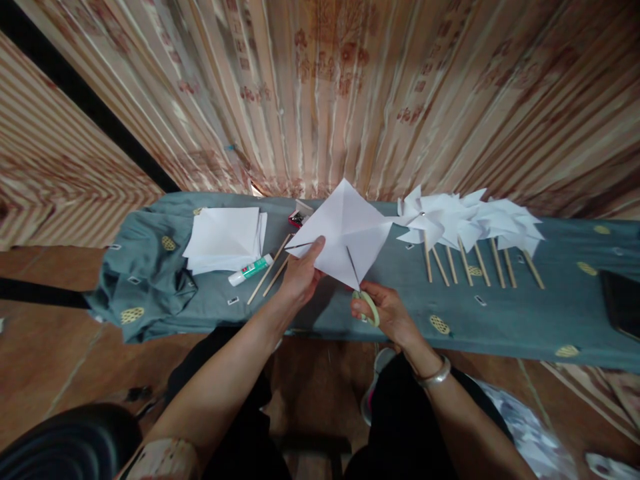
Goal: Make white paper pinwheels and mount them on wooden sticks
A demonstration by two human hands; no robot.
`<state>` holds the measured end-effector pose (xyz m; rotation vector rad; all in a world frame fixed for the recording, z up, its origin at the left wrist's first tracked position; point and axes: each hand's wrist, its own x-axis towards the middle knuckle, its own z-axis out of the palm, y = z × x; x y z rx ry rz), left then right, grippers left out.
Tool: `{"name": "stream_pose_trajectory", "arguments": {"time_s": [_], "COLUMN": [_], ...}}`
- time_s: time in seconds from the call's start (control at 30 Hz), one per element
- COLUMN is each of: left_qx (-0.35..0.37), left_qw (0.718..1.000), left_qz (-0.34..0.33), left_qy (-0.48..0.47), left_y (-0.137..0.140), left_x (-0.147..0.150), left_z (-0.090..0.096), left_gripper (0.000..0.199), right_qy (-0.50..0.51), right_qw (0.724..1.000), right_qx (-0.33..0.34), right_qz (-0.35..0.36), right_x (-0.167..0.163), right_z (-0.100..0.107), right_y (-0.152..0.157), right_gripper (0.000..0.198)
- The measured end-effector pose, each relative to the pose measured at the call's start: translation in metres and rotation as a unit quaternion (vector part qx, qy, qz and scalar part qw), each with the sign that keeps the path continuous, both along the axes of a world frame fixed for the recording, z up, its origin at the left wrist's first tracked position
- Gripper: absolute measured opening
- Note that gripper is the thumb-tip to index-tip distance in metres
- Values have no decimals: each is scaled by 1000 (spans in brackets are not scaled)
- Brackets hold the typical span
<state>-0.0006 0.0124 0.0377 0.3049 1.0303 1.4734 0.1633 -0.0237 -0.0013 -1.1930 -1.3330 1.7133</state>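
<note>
My left hand (301,272) pinches a square sheet of white paper (345,223) near its left side, thumb on top. Fold creases cross the sheet's middle, and a slit runs in from its left corner. In my right hand (383,307) is a pair of scissors (369,308) with pale green handles. Its blade lies along the paper's near corner, pointing toward the centre. Left of the sheet are two wooden sticks (269,270), a glue stick (251,269) and a small red box (299,218) of metal bits, partly hidden by the paper.
A stack of white paper (224,237) lies on the left of the green cloth-covered table (400,320). Several white paper pinwheels (465,217) on sticks lie in a row at right. A dark flat object (623,303) sits at the right edge. A patterned curtain (320,93) hangs behind.
</note>
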Motion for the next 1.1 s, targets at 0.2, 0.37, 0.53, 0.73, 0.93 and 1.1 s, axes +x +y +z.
{"name": "stream_pose_trajectory", "arguments": {"time_s": [0.2, 0.37, 0.53, 0.73, 0.93, 1.1], "left_qx": [-8, -4, 5, 0, -14, -21], "left_qw": [1000, 1000, 1000, 1000, 1000, 999], "left_qz": [-12, -18, -18, -30, -27, -33], "left_qy": [-3, 2, -5, 5, 2, 12], "left_y": [-1, 0, 1, -1, -2, -2], "left_x": [3, 2, 0, 1, 1, 1], "left_z": [0, -3, -4, -5, -5, -4], "left_gripper": [19, 27, 25, 31, 30, 23], "right_qy": [-18, -10, 3, -5, -9, -6], "right_qw": [1000, 1000, 1000, 1000, 1000, 1000], "right_qx": [16, 10, -7, 21, 14, -1], "right_qz": [0, 6, 15, 19, 10, 0], "right_x": [0, 0, 0, 0, 0, 1], "right_z": [1, 0, 0, 1, 4, 3], "right_y": [1, 2, 3, 2, 3, 3], "right_gripper": [47, 48, 50, 48, 49, 48]}}
